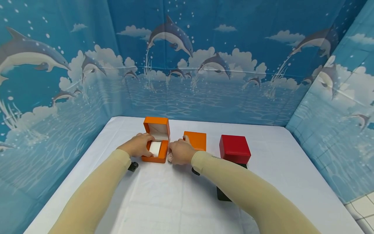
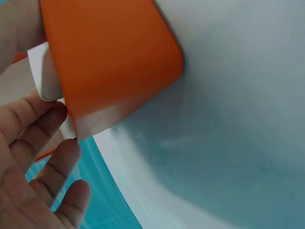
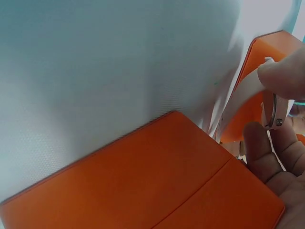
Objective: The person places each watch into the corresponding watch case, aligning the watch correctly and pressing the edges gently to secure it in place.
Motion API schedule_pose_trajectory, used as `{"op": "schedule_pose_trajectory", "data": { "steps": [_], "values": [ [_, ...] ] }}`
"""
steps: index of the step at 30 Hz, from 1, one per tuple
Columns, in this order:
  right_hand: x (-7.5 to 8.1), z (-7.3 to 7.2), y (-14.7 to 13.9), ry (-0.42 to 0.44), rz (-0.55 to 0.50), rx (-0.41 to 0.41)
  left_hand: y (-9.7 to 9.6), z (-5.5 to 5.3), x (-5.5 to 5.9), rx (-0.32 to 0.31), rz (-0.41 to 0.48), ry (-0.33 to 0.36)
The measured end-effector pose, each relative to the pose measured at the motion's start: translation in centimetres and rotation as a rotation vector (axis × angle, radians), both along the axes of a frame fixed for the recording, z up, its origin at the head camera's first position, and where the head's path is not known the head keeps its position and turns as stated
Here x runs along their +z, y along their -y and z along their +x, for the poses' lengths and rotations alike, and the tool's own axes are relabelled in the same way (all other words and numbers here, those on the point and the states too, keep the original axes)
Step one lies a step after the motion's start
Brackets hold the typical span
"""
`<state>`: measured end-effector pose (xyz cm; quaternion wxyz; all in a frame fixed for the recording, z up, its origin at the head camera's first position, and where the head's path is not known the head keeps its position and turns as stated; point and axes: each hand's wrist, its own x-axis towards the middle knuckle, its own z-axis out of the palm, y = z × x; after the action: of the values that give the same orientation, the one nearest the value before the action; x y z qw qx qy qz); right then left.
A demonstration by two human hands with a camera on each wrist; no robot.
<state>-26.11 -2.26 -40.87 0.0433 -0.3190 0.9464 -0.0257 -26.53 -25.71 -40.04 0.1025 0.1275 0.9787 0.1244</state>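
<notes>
An open orange watch box (image 1: pixel 163 152) stands at the left of the table, its lid (image 1: pixel 156 120) raised at the back. Inside sits a white cushion (image 1: pixel 155 149). My left hand (image 1: pixel 137 145) reaches over the box's left side, thumb and fingers at opposite edges of the cushion; in the left wrist view the cushion (image 2: pixel 47 78) shows above the orange wall. Just right of the box, my right hand (image 1: pixel 181 152) pinches a watch (image 1: pixel 170 157) with a pale strap (image 3: pixel 240 100). Part of its rounded case (image 3: pixel 272 112) shows between thumb and fingers.
A closed orange box (image 1: pixel 195 139) lies behind my right hand. Further right is a red box (image 1: pixel 234 148), with a black item (image 1: pixel 223 195) partly hidden under my right forearm. White cloth covers the table (image 1: pixel 157 201); dolphin-print curtains (image 1: pixel 204 97) stand around it.
</notes>
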Motion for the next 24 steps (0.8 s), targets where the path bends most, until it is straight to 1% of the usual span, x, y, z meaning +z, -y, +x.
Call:
{"op": "schedule_pose_trajectory", "data": {
  "steps": [6, 10, 14, 17, 20, 24],
  "values": [
    [0.2, 0.0, -0.2, 0.038, -0.066, -0.009, -0.1, 0.0, 0.0, 0.001, 0.019, -0.024],
    [0.3, -0.1, -0.5, 0.057, -0.113, -0.003, 0.0, -0.1, -0.1, 0.006, 0.061, -0.010],
    [0.2, -0.3, -0.6, 0.072, -0.161, 0.002, 0.2, 0.0, -0.3, 0.024, 0.097, -0.002],
    [0.3, -0.5, -0.7, 0.102, -0.201, -0.004, 0.3, 0.2, -0.2, 0.037, 0.123, -0.014],
    [0.5, -0.4, -0.9, 0.140, -0.243, -0.012, 0.3, 0.3, 0.0, 0.032, 0.151, -0.029],
    [1.0, 0.0, -1.2, 0.185, -0.311, -0.015, 0.3, 0.5, 0.3, 0.034, 0.174, -0.033]
  ]
}}
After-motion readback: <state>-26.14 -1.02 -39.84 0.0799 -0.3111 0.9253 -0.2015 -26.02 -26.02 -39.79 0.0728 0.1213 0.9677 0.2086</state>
